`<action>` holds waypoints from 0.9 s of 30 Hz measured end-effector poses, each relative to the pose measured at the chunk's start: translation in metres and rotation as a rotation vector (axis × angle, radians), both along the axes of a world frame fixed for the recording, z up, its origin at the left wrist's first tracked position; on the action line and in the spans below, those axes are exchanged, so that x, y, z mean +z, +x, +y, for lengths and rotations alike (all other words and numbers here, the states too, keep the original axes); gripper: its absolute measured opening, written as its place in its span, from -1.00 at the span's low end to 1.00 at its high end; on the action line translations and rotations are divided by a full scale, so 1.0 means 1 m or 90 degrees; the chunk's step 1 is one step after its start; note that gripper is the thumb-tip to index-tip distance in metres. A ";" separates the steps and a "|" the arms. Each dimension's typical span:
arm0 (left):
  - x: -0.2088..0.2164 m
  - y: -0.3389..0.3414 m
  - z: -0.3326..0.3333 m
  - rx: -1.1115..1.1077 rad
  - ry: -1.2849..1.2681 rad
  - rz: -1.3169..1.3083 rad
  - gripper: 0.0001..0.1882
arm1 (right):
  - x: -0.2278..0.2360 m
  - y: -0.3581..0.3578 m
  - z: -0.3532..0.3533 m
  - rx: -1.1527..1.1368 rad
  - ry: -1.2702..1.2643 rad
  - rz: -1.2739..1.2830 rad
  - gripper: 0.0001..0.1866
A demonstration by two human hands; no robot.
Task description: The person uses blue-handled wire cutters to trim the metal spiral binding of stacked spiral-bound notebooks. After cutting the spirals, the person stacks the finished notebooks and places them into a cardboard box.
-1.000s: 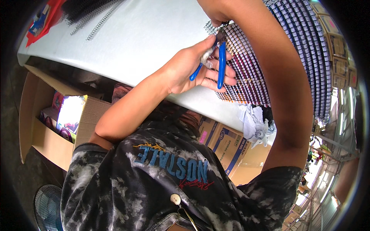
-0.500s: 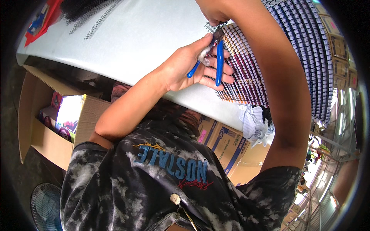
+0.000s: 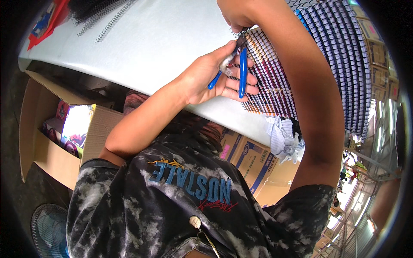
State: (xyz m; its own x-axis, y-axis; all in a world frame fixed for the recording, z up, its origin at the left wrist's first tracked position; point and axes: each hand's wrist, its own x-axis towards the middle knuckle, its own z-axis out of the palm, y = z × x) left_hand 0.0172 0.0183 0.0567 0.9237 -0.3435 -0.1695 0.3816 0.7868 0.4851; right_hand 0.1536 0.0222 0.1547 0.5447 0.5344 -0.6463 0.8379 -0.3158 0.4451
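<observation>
Blue-handled pliers [image 3: 243, 79] rest in my left hand [image 3: 200, 79], the thumb on one side and the fingers spread behind the handles. Clear wrapping shows around one handle. The dark jaws point up toward my right hand [image 3: 235, 15], at the upper edge of the view. Its fingers are curled down around a dark wire coil [image 3: 234, 32], and their tips are partly hidden. Just right of the pliers lies a fanned row of spiral-bound notebooks [image 3: 271, 71], their bound edges showing. My right forearm crosses over them.
Loose black wire coils [image 3: 112, 23] and a red item [image 3: 49, 23] lie at the far left of the white table [image 3: 150, 47]. Crumpled paper [image 3: 282, 137] sits at its near edge. An open cardboard box [image 3: 45, 148], a carton [image 3: 245, 157] and a fan [image 3: 49, 228] are lower down.
My left hand and the pliers have shifted very slightly left and down. My right hand has lowered a little around the coil. Both grips look the same.
</observation>
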 end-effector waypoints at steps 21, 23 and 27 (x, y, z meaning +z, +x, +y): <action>-0.032 0.005 0.008 -0.075 -0.216 -0.136 -0.40 | -0.012 0.005 -0.002 0.004 -0.002 0.018 -0.78; -0.021 -0.003 0.002 -0.033 -0.004 -0.051 -0.41 | -0.012 0.005 -0.005 -0.005 0.003 0.030 -0.78; -0.002 -0.009 0.002 0.051 0.099 0.067 -0.41 | -0.021 0.002 0.010 0.041 0.020 0.066 -0.77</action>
State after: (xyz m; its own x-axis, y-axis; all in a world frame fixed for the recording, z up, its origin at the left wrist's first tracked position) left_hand 0.0086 0.0198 0.0547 0.9211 -0.2322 -0.3124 0.3764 0.7353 0.5635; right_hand 0.1552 0.0322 0.1336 0.4398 0.5867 -0.6800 0.8979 -0.2717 0.3463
